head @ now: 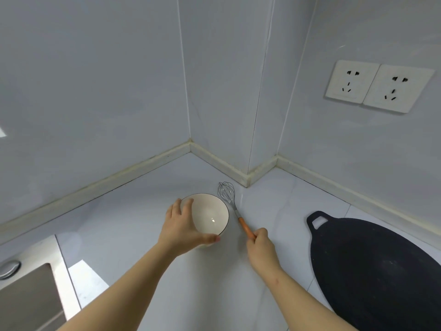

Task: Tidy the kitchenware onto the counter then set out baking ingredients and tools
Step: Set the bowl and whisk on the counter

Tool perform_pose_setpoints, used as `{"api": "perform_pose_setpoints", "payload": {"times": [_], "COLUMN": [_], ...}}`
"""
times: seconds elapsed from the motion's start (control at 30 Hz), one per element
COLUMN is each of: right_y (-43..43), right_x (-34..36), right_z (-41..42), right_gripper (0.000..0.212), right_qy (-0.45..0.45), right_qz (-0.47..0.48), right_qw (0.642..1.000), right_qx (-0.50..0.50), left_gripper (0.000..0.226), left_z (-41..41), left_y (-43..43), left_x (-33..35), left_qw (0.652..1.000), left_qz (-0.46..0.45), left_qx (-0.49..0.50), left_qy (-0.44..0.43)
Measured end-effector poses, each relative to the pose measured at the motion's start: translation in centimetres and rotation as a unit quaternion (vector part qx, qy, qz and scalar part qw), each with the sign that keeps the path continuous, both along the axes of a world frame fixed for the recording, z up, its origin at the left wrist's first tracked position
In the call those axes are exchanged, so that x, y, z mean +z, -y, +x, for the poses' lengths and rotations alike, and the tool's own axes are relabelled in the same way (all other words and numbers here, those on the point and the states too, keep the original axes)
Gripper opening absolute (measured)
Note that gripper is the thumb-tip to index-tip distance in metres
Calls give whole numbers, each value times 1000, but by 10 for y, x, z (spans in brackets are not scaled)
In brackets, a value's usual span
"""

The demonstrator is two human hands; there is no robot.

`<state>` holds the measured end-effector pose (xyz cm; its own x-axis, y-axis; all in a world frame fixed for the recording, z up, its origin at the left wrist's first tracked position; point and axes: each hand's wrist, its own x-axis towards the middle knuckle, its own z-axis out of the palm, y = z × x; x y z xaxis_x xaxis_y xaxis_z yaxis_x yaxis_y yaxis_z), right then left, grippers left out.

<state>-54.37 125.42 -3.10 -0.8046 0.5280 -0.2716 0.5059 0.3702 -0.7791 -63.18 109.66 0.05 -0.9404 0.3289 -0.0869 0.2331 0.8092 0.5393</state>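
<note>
Both forearms reach forward from the bottom edge over the pale counter [133,211]. The left hand [183,225] lies palm-down on the left side of the bowl [211,215], with its fingers spread over the far-left rim and its thumb hooked along the near rim, so it grips the bowl from above. The right hand [261,249] is turned with its knuckles up, and its fingers are curled round the lower end of the orange handle of the whisk [232,204].

The bowl stands upright on the counter near the wall corner. It is white with a dark rim, and its inside is bare. The whisk lies slanted just to the right of the bowl, its wire head pointing toward the corner. I cannot tell whether the wires touch the bowl.

The count is 1 bowl, 1 whisk and 1 flat black pan [372,271], which lies on the counter to the right, well apart from the right hand. There are 2 wall sockets [379,86] side by side above the pan, and 1 sink [28,295] at the lower left.
</note>
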Motion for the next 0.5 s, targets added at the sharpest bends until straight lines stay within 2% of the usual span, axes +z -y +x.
{"api": "perform_pose_setpoints", "payload": {"times": [0.07, 0.17, 0.37, 0.5], "right_y": [-2, -5, -18, -38], "right_x": [4, 19, 48, 71], "right_z": [5, 13, 32, 47], "right_gripper": [22, 13, 12, 9], "right_qy": [-29, -75, -189, -267], "right_qz": [-14, -34, -78, -133], "right_qw": [999, 995, 972, 938], "right_qx": [-23, -54, -117, -176], "left_gripper": [118, 119, 127, 137], "left_z": [10, 25, 51, 53], "left_y": [-5, -15, -40, -50], "left_x": [-1, -3, -6, 2], "left_qw": [1000, 999, 996, 981], "left_qz": [15, 33, 70, 167], "left_qx": [-2, -10, -59, -71], "left_qy": [-2, -4, -11, 63]}}
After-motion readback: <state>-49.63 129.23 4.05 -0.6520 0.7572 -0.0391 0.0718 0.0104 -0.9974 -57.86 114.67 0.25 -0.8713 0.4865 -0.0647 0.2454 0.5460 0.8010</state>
